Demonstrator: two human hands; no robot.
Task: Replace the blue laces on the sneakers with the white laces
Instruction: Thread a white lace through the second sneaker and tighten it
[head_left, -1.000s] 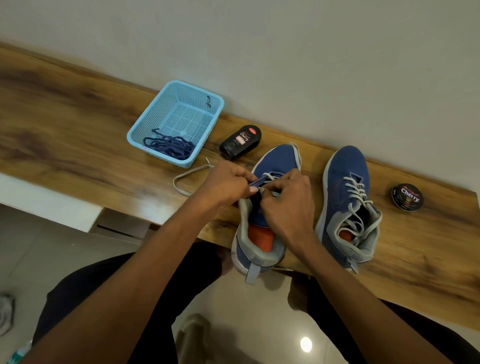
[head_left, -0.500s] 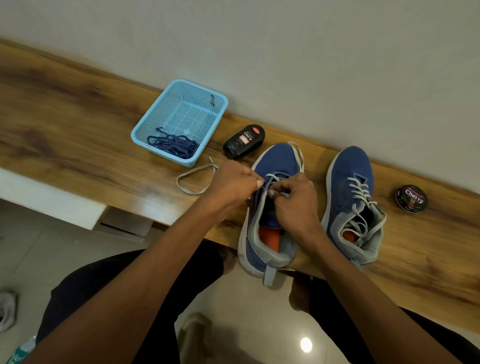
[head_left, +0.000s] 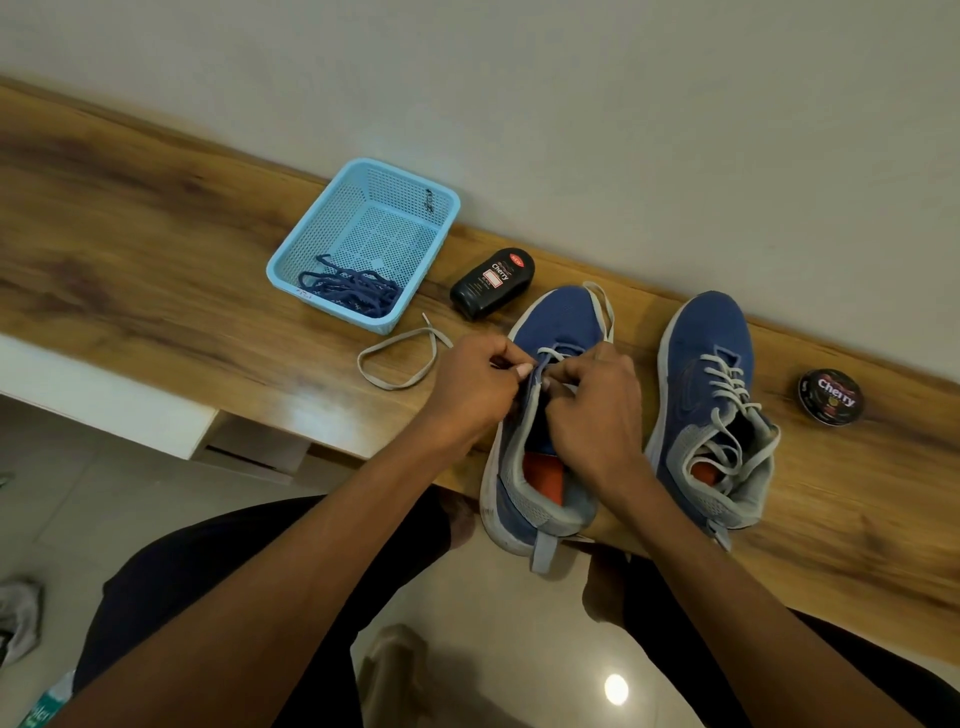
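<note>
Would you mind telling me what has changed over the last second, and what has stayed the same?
Little has changed. Both hands stay at the eyelets of the left sneaker: the left hand and right hand keep pinching the white lace there, fingers only slightly shifted. The lace's loose loop on the table, the blue laces in the basket, the laced right sneaker and both polish containers have not moved.

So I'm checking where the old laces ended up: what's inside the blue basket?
A tangled heap of dark blue laces lies in the near corner of the light blue basket. The rest of its perforated floor shows bare. Anything beneath the heap is covered.
</note>
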